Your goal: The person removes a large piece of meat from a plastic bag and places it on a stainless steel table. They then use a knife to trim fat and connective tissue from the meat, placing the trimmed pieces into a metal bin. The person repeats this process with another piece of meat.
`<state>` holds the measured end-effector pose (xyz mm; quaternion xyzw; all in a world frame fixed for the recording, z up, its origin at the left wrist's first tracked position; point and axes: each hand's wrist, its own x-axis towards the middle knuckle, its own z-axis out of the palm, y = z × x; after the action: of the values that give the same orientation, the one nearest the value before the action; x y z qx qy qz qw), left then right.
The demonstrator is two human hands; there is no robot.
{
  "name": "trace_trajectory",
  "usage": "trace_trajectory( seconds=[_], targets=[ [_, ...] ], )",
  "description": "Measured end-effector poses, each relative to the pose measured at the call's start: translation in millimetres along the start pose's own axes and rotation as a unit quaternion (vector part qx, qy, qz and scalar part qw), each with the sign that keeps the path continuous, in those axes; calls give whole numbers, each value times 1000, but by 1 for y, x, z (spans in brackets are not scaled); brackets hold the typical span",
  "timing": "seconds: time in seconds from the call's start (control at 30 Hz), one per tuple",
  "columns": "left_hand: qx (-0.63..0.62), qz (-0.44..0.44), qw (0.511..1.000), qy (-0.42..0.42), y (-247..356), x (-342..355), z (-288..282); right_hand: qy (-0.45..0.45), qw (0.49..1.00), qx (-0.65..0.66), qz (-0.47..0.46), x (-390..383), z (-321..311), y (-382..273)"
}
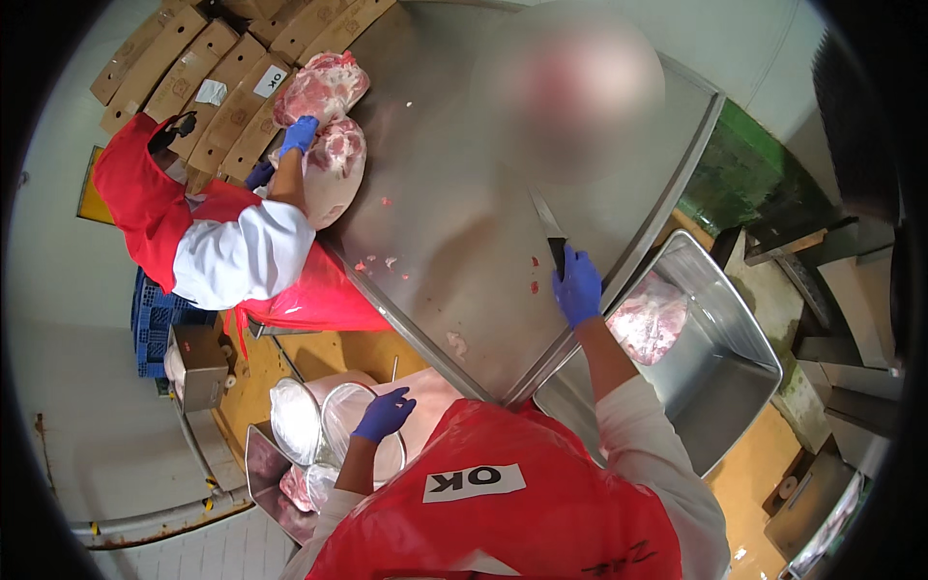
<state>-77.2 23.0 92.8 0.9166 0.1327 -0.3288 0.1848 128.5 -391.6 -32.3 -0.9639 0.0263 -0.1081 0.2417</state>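
My right hand [578,290], in a blue glove, is closed around the black handle of a knife [546,217]. The blade points away from me, over the steel table [454,232] near its right edge. Small red and pale meat scraps [456,344] lie on the tabletop. My left hand [385,416], also gloved in blue, is off the table at the lower left. Its fingers are apart with nothing in them, above round bins lined with clear plastic [295,420]. Whether it touches a bin rim I cannot tell.
A co-worker in red and white [242,256] handles large meat cuts [333,169] at the table's left edge. Cardboard boxes [203,87] stand behind. Right of the table, a steel tub [725,387] holds a meat piece [650,319]. The table's far end is blurred.
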Motion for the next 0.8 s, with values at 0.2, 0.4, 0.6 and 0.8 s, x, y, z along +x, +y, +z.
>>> trace_trajectory(
  seconds=[0.2, 0.4, 0.6, 0.8],
  targets=[
    [-8, -63, 998, -3, -2, -21, 10, 115, 989, -74, 57, 95, 0, 76],
    [-50, -63, 997, 10, -11, -21, 26, 101, 988, -116, 26, 162, -32, 131],
    [-57, -86, 994, 18, -9, -36, 16, 28, 982, -79, -171, 94, 32, 73],
    [-79, -96, 991, 46, -34, -60, 32, -135, 962, -11, -237, -18, 54, -43]
  ],
)
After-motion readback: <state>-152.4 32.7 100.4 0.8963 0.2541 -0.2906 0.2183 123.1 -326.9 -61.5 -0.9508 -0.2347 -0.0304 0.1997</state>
